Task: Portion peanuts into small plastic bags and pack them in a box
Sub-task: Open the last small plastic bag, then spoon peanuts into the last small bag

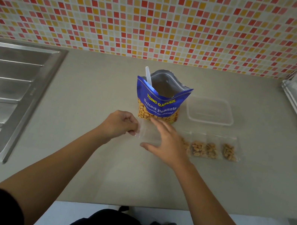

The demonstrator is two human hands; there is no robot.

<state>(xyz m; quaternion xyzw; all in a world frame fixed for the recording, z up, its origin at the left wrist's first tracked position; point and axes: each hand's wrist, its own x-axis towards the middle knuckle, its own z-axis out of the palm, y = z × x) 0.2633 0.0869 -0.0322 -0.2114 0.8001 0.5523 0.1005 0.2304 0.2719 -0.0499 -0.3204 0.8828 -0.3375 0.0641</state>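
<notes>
left hand pinches an empty clear bag, right hand spread flat on it.

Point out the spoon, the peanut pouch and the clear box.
spoon (148, 75), head view, on its white handle.
peanut pouch (159, 105), head view, on its blue front.
clear box (208, 121), head view, on its near rim.
</notes>
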